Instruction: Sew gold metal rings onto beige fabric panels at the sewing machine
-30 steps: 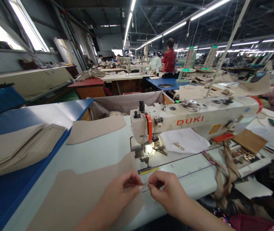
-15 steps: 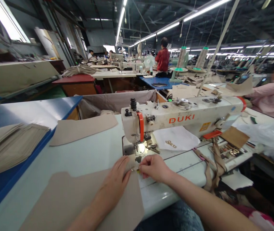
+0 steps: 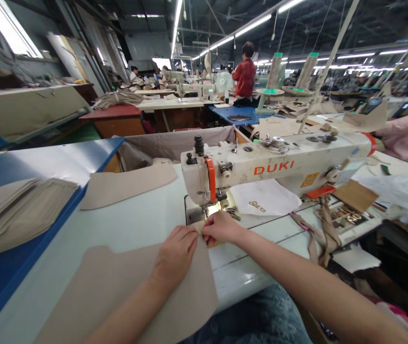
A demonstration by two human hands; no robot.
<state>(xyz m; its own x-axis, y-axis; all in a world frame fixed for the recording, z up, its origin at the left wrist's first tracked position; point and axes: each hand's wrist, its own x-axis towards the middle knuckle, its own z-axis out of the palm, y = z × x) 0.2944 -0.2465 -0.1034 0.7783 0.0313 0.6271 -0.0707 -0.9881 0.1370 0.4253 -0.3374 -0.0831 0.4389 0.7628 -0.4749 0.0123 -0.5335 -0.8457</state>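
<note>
A large beige fabric panel (image 3: 128, 277) lies on the pale sewing table at the front edge. On its upper right corner is my left hand (image 3: 177, 248), fingers bent and pressed together on the fabric by the sewing machine's needle area. My right hand (image 3: 221, 228) is closed in a pinch right beside the left fingertips, touching the same corner. What sits between its fingertips is hidden. Just beyond both hands stands the white sewing machine (image 3: 261, 165), its lamp lighting the needle plate. Its presser foot is partly covered by my right hand.
A second beige piece (image 3: 128, 186) lies at the back left. Stacked beige pieces (image 3: 21, 215) rest on the blue table. Right of the needle, small gold metal parts (image 3: 257, 206) lie on white paper (image 3: 275, 193). Fabric straps (image 3: 327, 229) hang near a parts tray (image 3: 350, 217).
My hands have come together at the panel's corner; the right moved slightly up and left. The fabric corner has shifted toward the needle. The small piece between the hands is now covered.
</note>
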